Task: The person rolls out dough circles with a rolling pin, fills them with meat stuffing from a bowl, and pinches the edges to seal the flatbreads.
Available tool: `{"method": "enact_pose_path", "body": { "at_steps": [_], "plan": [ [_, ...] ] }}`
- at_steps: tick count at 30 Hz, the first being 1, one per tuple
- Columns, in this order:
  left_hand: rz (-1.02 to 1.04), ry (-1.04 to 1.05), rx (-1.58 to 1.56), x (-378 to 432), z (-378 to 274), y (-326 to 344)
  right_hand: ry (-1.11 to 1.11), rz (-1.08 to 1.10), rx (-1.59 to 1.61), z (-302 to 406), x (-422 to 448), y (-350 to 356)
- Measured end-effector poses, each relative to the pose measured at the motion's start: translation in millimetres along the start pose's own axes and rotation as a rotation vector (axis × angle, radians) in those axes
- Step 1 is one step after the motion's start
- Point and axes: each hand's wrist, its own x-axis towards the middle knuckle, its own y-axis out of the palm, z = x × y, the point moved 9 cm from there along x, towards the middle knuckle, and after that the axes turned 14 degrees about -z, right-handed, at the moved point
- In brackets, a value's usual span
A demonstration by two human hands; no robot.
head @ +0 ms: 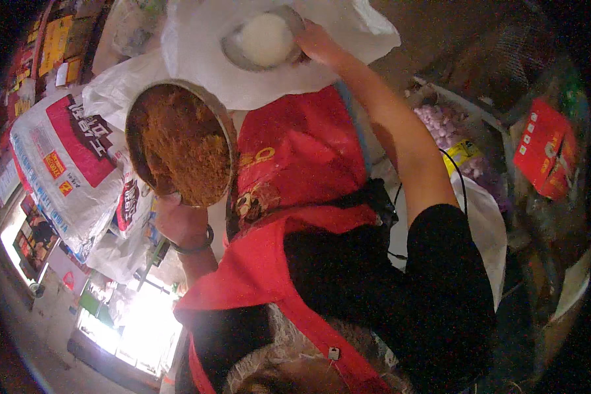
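Observation:
My left hand [184,222], with a bracelet at the wrist, grips the near rim of a round metal bowl [232,129]. Reddish-brown powder [187,140] fills much of that bowl, which tilts so its inside faces up at me. Farther ahead, my right hand [319,43] is at the right edge of a shallow bowl or scoop [232,53] and appears to hold it. A rounded white mound [267,39] sits in it; whether grains or powder, I cannot tell. An open white woven sack [202,59] spreads around and under it.
Printed white plastic sacks [69,162] crowd the left side. On the right are pale purple bulbs, perhaps garlic [438,120], a red carton [545,147] and a black cable [458,170]. My red apron [300,143] hangs between the arms. A bright opening [147,320] lies lower left.

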Motion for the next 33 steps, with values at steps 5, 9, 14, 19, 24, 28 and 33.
{"method": "enact_pose_path", "body": {
  "at_steps": [5,9,14,19,24,28,33],
  "plan": [
    [0.041,-0.152,-0.138,-14,24,-16,0.044,0.148,-0.013,14,-24,-30],
    [0.053,-0.423,-0.679,-18,33,-14,0.096,0.242,-0.143,60,-63,-51],
    [0.058,-0.462,-1.156,-24,24,-37,-0.111,0.339,-0.226,138,-86,-20],
    [-0.105,-0.467,-1.302,-42,56,-96,-0.137,0.417,-0.404,242,-101,51],
    [-0.316,-0.378,-1.350,-68,84,-158,-0.539,0.477,-0.213,373,-146,172],
    [-0.501,-0.389,-1.341,-100,96,-213,-0.563,0.630,-0.237,428,-174,280],
    [-0.788,-0.392,-1.384,-127,131,-272,-0.701,0.724,-0.270,461,-221,389]
  ]
}}
